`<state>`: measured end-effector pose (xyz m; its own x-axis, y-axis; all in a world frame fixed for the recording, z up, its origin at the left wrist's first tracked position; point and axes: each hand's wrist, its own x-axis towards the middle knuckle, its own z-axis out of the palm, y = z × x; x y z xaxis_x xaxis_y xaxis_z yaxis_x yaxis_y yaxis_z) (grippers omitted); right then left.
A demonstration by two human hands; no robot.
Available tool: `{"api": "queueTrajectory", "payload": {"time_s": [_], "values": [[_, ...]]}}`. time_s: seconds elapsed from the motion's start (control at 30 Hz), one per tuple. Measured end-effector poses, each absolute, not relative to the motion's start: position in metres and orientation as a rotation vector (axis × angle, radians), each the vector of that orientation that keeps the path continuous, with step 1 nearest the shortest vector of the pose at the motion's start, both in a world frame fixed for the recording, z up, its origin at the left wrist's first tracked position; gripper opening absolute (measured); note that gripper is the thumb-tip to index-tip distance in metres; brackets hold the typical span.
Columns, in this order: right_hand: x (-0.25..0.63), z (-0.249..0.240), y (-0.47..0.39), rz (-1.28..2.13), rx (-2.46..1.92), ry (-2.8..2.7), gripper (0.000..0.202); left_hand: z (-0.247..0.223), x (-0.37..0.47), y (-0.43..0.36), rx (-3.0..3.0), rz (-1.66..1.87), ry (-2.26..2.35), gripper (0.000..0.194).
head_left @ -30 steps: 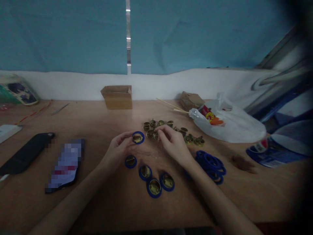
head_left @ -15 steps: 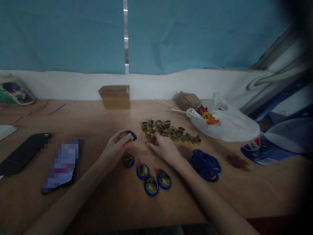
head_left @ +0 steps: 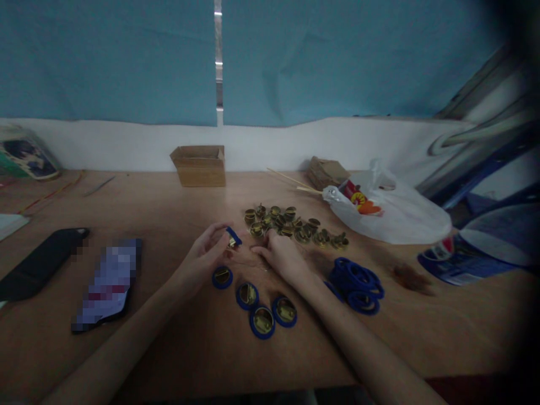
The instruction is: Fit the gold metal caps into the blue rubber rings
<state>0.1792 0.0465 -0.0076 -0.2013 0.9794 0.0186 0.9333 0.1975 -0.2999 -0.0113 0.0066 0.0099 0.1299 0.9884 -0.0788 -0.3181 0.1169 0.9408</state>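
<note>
My left hand (head_left: 201,257) is closed on a blue-rimmed badge (head_left: 233,237) with a brass-coloured pin back, tipped nearly on edge above the table. At the near side of a cluster of round brass pin backs (head_left: 290,212), my right hand (head_left: 284,256) has its fingers curled down. Whatever is in its fingertips is hidden. Below my hands lie several blue-rimmed badges (head_left: 262,322) with their pin sides up; one badge (head_left: 222,277) sits closest to my left hand. A heap of blue rings (head_left: 358,281) rests to the right of my right forearm.
A phone (head_left: 110,281) and a black case (head_left: 40,261) lie at the left. At the back are an open cardboard box (head_left: 202,169) and a brown packet (head_left: 328,172). A white plastic bag (head_left: 405,211) and a blue tub (head_left: 468,256) occupy the right side.
The badge in my left hand has tipped from a slant to nearly on edge and shifted slightly right. My right hand stays at the pin backs.
</note>
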Motion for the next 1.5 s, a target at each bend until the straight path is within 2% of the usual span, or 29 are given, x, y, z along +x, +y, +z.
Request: {"api": "queueTrajectory", "payload": {"time_s": [0.27,0.6,0.9,1.0,1.07,1.23,1.5], "values": [[0.177,-0.004,0.045,0.321,-1.855,-2.255,0.028,0.006,-0.013,0.006,1.025,1.167,0.873,0.05],[0.177,-0.002,0.043,0.34,-1.863,-2.258,0.028,0.009,-0.012,0.004,1.093,1.132,0.837,0.047],[0.184,-0.005,0.046,0.438,-1.743,-2.244,0.019,-0.001,-0.016,0.01,1.18,1.158,0.834,0.044],[0.187,-0.003,0.048,0.512,-1.689,-2.233,0.024,-0.004,-0.015,0.011,1.179,1.181,0.824,0.047],[0.188,0.003,0.049,0.648,-1.62,-2.193,0.028,-0.005,-0.014,0.011,1.168,1.208,0.849,0.05],[0.189,0.022,0.045,1.406,-1.139,-1.678,0.033,-0.008,-0.013,0.011,1.276,1.334,0.92,0.06],[0.183,0.017,0.039,1.856,-0.849,-1.24,0.029,-0.009,-0.014,0.008,1.72,1.418,1.126,0.041]]}}
